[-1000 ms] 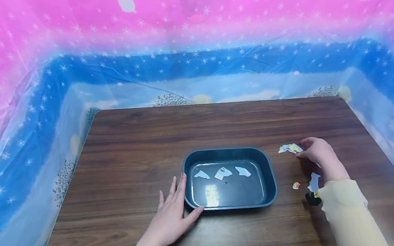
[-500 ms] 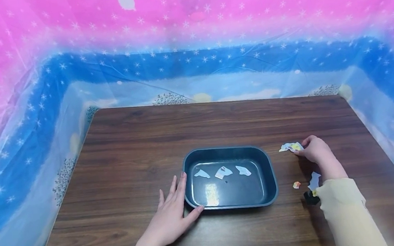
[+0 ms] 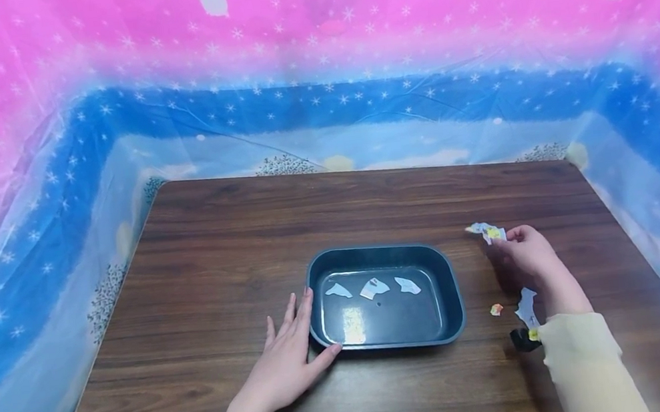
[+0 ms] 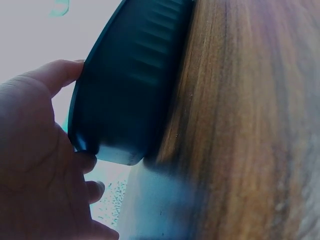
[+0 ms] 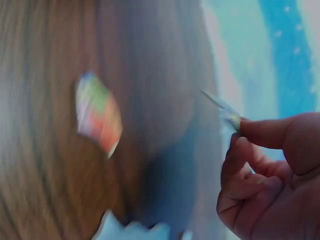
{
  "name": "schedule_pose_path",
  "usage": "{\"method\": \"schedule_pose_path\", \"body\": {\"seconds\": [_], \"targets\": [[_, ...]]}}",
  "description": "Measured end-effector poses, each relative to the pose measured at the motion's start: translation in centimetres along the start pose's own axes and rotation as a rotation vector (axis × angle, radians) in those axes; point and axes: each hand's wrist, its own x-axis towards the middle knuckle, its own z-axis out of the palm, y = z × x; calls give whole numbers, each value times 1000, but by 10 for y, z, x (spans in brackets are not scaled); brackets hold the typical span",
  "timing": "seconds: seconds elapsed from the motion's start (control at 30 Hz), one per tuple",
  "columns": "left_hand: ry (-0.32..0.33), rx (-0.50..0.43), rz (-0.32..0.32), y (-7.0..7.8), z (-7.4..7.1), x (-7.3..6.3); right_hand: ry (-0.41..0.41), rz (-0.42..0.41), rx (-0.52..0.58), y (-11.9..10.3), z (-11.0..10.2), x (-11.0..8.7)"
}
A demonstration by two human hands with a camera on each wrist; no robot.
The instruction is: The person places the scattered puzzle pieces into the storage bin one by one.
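Note:
My right hand (image 3: 529, 253) pinches a torn piece of paper (image 3: 486, 231), white with yellow patches, between thumb and fingers above the table's right side. The right wrist view shows that paper scrap (image 5: 226, 111) nearly edge-on at the fingertips. My left hand (image 3: 283, 368) lies against the left end of a dark blue-grey tray (image 3: 390, 347), fingers spread, thumb at the near rim. In the left wrist view the fingers touch the tray wall (image 4: 120, 90). Inside the tray lie three white paper scraps: a left one (image 3: 337, 291), a middle one (image 3: 373, 288) and a right one (image 3: 407, 286).
Right of the tray lie a small orange-red scrap (image 3: 496, 310) and a whitish paper scrap (image 3: 526, 307). A black object (image 3: 524, 340) with a yellow bit shows at the right sleeve (image 3: 584, 360). The wooden table (image 3: 236, 229) is backed by a patterned curtain (image 3: 319, 106).
My right hand has lifted the pinched paper scrap, which now hangs higher and tilted differently. The left hand and tray have stayed in place.

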Motion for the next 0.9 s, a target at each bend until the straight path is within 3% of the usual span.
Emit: {"method": "schedule_pose_path", "body": {"seconds": [0.1,0.2,0.33,0.47,0.7,0.9], "targets": [[5,2,3,0,0,1,43,-24,92,-22,4,-12],[8,1,3,0,0,1,62,-105,126,-49,12,-29],[0,0,-5,0,0,0,52,-217,82,-82,32,-54],[2,0,-8,0,0,0,-4,-264,52,-106,69,-80],[-3,-2,-7,0,0,1,-146,-275,-46,-122,140,-109],[-6,-9,-17,0,-1,1,-197,-269,-112,-125,173,-121]]}}
